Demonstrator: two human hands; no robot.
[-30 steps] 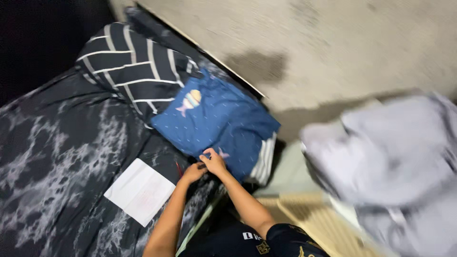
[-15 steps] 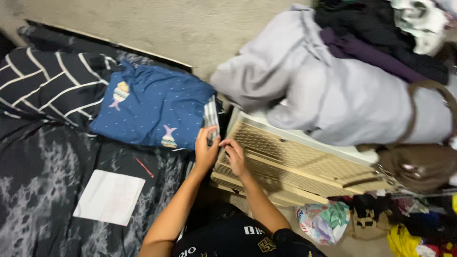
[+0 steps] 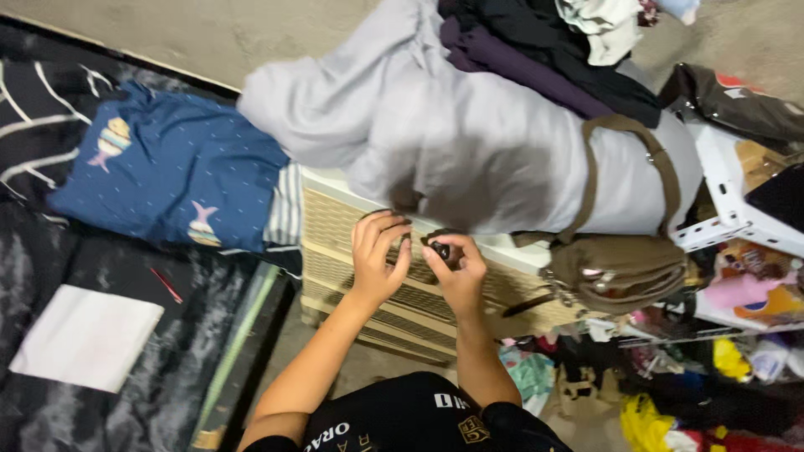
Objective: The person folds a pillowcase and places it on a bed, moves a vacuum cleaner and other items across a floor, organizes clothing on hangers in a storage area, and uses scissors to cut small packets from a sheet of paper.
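My right hand (image 3: 459,269) is closed around a small dark object (image 3: 439,249) in front of the cream wicker drawer unit (image 3: 335,226). Just to its left, my left hand (image 3: 375,258) hovers with fingers curled and apart, holding nothing that I can make out, close to the wicker front. A grey hoodie (image 3: 469,142) lies piled on top of the unit, right above both hands. A brown bag (image 3: 615,268) with a strap hangs at the unit's right end.
A blue pillow with fish prints (image 3: 172,172) and a white sheet of paper (image 3: 84,335) lie on the dark patterned bed (image 3: 50,251) at left. Dark clothes (image 3: 536,42) top the pile. A white rack (image 3: 729,201) and cluttered items (image 3: 670,393) fill the right.
The view has swung right from the bed to the drawer unit. Both hands left the blue pillow, moved onto the wicker front, and my right hand now grips a small dark object.
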